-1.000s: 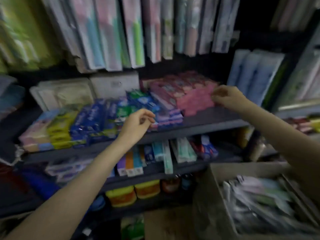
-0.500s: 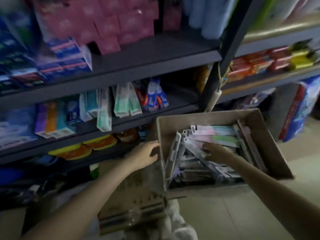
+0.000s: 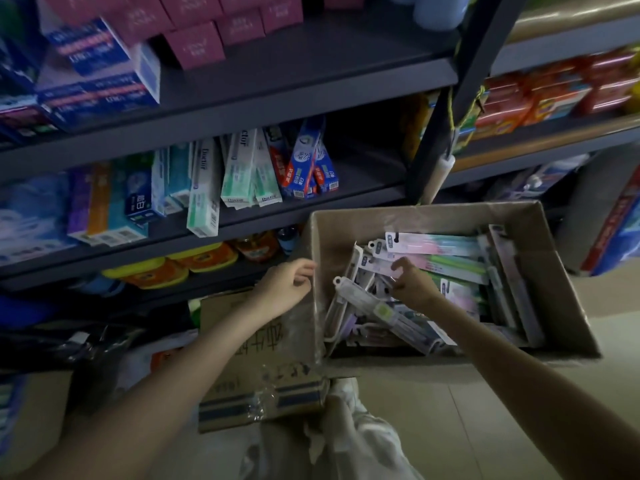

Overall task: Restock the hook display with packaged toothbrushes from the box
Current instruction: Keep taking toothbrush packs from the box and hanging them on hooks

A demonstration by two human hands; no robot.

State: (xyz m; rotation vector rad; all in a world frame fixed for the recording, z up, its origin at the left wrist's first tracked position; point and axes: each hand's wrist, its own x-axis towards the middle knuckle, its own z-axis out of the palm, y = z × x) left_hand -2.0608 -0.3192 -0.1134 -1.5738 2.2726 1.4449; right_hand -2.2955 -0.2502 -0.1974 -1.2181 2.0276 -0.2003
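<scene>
An open cardboard box [image 3: 550,292] sits low at the right, filled with several packaged toothbrushes [image 3: 446,247] lying in a loose pile. My right hand [image 3: 412,284] is inside the box, fingers curled round a toothbrush pack [image 3: 372,299] in the middle of the pile. My left hand [image 3: 287,289] rests at the box's left wall, fingers loosely bent at the rim. The hook display is out of view.
Dark metal shelves [image 3: 311,81] rise behind the box with toothpaste cartons [image 3: 239,171] and pink boxes [image 3: 194,43]. A second printed carton [image 3: 256,358] lies under my left forearm. A shelf upright [image 3: 440,133] stands just behind the box. Tiled floor [image 3: 502,410] lies at the lower right.
My view dropped from the hanging toothbrushes and upper shelf down to the box. Both hands came down: the right went into the box, the left to its left wall.
</scene>
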